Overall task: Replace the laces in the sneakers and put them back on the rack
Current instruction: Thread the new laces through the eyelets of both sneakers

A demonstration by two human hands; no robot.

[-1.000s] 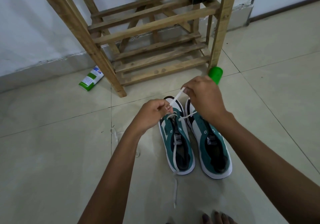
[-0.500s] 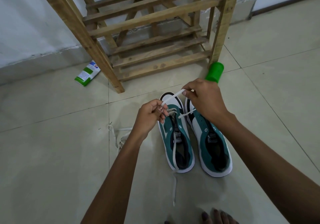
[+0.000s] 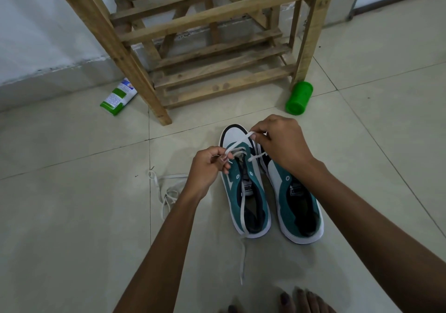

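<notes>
Pinching a white lace [image 3: 237,141] between them at frame centre, the left hand [image 3: 208,167] and right hand [image 3: 281,141] worked over the left sneaker [image 3: 243,189] beside its mate [image 3: 295,206], below the wooden rack [image 3: 217,47] and a green container [image 3: 299,97] lying on its side, contents unseen.
</notes>
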